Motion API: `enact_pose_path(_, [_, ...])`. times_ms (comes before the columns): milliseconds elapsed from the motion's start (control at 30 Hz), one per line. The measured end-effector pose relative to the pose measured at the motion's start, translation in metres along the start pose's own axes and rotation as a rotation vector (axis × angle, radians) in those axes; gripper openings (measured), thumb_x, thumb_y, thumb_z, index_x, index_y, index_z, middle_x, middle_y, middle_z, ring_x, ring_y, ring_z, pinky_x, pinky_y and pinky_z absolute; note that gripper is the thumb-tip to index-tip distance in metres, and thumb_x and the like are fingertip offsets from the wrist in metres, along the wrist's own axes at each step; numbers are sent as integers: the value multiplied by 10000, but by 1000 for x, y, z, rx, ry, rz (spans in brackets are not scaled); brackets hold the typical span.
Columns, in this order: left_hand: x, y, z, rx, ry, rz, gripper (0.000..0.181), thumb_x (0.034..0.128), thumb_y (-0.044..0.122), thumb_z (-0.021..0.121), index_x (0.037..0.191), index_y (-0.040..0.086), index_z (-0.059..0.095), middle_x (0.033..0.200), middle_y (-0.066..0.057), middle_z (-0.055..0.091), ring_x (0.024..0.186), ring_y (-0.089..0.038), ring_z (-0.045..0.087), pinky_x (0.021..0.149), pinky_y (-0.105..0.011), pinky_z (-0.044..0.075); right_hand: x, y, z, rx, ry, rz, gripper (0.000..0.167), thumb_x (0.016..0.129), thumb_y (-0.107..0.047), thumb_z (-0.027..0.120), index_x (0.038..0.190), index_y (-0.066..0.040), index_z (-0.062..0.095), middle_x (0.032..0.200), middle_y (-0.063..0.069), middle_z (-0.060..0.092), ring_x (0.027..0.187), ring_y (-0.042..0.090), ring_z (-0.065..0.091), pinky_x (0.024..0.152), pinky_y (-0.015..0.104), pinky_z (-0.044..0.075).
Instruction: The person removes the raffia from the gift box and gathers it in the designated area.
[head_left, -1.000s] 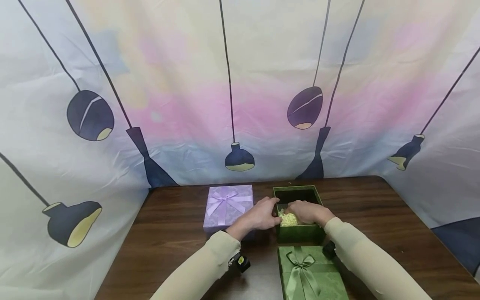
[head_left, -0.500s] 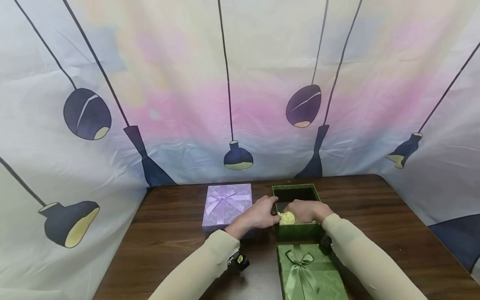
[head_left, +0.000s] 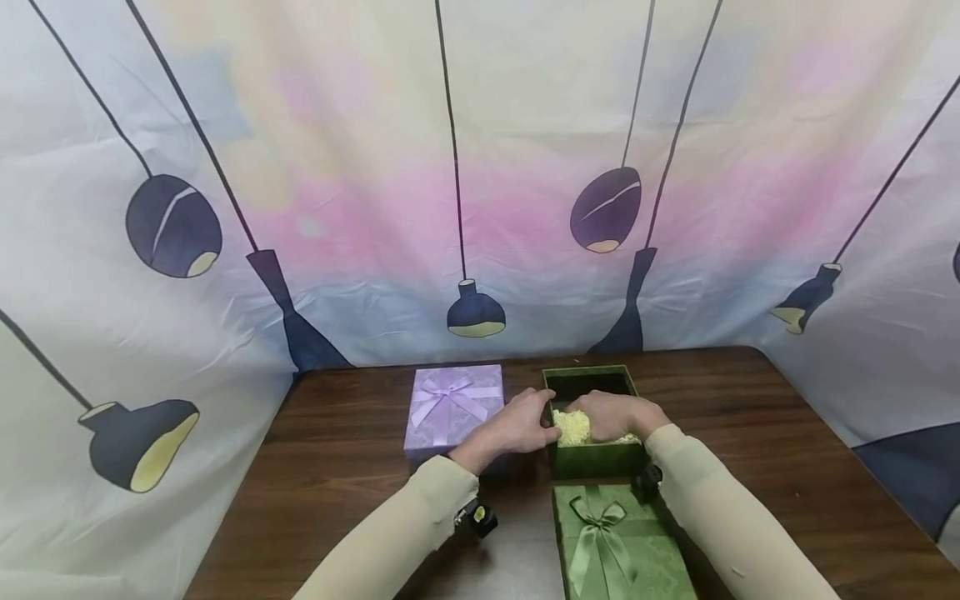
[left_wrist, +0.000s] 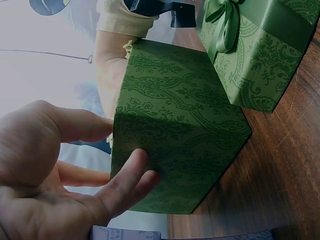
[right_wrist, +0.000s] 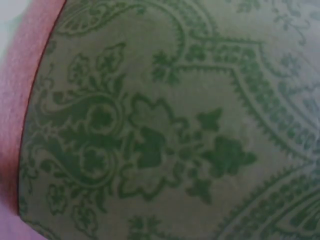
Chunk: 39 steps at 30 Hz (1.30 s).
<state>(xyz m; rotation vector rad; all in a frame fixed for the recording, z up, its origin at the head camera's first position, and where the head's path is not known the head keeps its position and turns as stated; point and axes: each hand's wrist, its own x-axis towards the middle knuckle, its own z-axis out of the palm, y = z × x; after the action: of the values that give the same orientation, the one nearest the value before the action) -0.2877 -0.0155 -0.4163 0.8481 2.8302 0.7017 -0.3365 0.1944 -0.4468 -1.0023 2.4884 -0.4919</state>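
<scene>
A green patterned gift box (head_left: 600, 461) stands without its lid near the table's middle right, with crinkled yellow paper shreds (head_left: 572, 427) in its near part. At its left wall my left hand (head_left: 517, 425) grips the rim; in the left wrist view the thumb lies at the edge and two fingers press the outer wall. My right hand (head_left: 611, 414) reaches down into the box beside the shreds. Its fingertips are hidden, so what they hold does not show. The right wrist view is filled by the patterned green wall (right_wrist: 165, 140), with skin along its left edge.
A green lid (head_left: 618, 542) with a ribbon bow lies in front of the box. To the left, behind my left wrist, sits a purple gift box (head_left: 457, 404) with a bow. The wooden table (head_left: 322, 467) ends at a curtain printed with lamps.
The yellow paper shreds have risen a little and show more beside my right hand, which has shifted slightly inside the box. My left hand keeps its place at the rim.
</scene>
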Motion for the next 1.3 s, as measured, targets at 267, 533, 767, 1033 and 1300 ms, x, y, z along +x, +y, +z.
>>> enact_pose_path(267, [0, 0, 0, -11, 7, -6, 625, 846, 242, 713, 1380, -5, 504, 1217, -167, 606, 1067, -215, 580, 912, -308, 491, 2, 1, 1, 21, -5, 4, 230, 906, -221, 669, 1132, -264, 679, 911, -117, 655, 698, 45, 569, 700, 264, 484])
enact_pose_path(533, [-1, -3, 1, -2, 17, 15, 610, 839, 229, 709, 1363, -18, 519, 1238, -168, 615, 1131, -244, 580, 955, -320, 482, 2, 1, 0, 41, 51, 50, 629, 736, -56, 726, 1345, -111, 579, 1079, -31, 672, 845, 125, 600, 707, 291, 484])
enact_pose_path(767, [0, -3, 1, 2, 29, 40, 517, 835, 225, 716, 1283, 9, 574, 1117, -112, 650, 1034, -213, 594, 873, -297, 499, 1, 5, -2, 75, 75, -11, 576, 714, -42, 709, 1275, -139, 620, 962, -93, 647, 688, 52, 505, 635, 252, 449])
enact_pose_path(1033, [0, -3, -1, -11, 36, 64, 386, 830, 208, 715, 1166, 48, 613, 1035, -97, 671, 963, -196, 589, 818, -293, 496, 3, 12, -2, 106, 101, -111, 500, 701, -5, 704, 1107, -292, 649, 888, -109, 626, 703, 49, 509, 656, 247, 461])
enact_pose_path(1300, [1, -4, 0, -23, 41, 93, 344, 834, 213, 719, 1127, 60, 624, 1009, -68, 681, 947, -197, 593, 817, -289, 497, 2, 12, -1, 131, 140, -116, 539, 711, -38, 712, 1186, -280, 633, 979, -110, 646, 766, 59, 551, 705, 266, 480])
